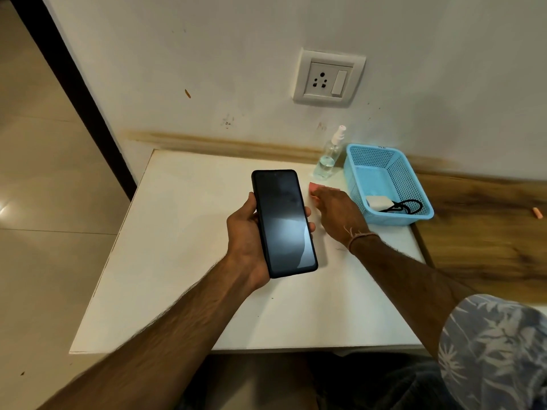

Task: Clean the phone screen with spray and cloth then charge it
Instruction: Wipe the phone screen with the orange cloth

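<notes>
Phone, glossy black slab, screen up, is gripped in the left hand over the white tabletop. Right hand is on a pink cloth, can't tell if it's gripping. Clear spray bottle just behind, blue mesh basket beside it holding a white charger and black cable.

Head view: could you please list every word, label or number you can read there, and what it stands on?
None can be read.
Blue basket: small dark mark on the far rim, too small to read.
Phone: screen dark, no text.
Spray bottle: no label shows.
</notes>
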Demonstrator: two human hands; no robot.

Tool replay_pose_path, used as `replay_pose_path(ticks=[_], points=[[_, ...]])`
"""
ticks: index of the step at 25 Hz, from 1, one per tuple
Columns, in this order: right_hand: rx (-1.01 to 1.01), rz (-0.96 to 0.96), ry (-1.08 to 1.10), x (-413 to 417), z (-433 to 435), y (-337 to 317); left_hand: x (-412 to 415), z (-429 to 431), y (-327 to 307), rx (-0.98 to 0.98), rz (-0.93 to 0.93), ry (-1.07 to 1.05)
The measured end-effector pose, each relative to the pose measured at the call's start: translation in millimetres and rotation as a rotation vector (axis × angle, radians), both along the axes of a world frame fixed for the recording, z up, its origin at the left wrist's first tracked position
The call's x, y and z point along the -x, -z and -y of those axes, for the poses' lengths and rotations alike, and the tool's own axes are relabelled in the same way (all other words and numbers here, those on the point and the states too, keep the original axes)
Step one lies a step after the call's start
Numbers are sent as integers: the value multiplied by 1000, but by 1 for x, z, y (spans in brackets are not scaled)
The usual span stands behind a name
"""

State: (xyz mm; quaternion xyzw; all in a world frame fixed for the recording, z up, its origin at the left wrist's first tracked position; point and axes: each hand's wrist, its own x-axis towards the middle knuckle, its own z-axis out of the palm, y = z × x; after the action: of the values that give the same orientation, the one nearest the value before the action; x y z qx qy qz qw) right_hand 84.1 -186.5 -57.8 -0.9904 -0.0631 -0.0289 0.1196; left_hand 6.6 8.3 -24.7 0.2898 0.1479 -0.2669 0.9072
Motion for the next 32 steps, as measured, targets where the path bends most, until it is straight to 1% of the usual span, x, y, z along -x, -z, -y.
replay_pose_path(ticks=[5,6,7,8,9,11,12,13,15,17,19,23,27,28,32], points=[[8,-82,-11,9,-6,-10,2,-3,-6,0,-15,-28],[-13,-88,-10,12,-9,-12,2,-3,-7,-1,-14,-28],[-78,-93,9,16,-13,-15,2,-2,-7,-8,-13,-29],[-198,-77,48,22,-19,-19,2,-1,-6,-21,-14,-31],[-349,-28,108,29,-26,-23,1,-1,-4,-39,-13,-33],[-619,130,224,44,-40,-32,0,0,-1,-88,0,-31],[-750,151,267,51,-47,-37,-1,-1,1,-105,6,-26],[-909,117,304,57,-52,-42,-1,-1,2,-118,8,-20],[-1197,-29,365,66,-60,-51,-2,-2,5,-152,13,-21],[-1334,-157,389,74,-64,-59,-4,-3,8,-176,15,-27],[-1382,-218,362,82,-66,-62,-5,-5,9,-185,31,-23],[-1405,-282,335,94,-70,-59,-5,-7,8,-178,45,-38],[-1340,-295,387,99,-74,-52,-5,-4,4,-204,52,-57],[-1335,-318,409,99,-75,-50,-4,-3,2,-211,56,-61],[-1435,-489,415,97,-76,-46,-3,-2,-3,-269,32,-90]])
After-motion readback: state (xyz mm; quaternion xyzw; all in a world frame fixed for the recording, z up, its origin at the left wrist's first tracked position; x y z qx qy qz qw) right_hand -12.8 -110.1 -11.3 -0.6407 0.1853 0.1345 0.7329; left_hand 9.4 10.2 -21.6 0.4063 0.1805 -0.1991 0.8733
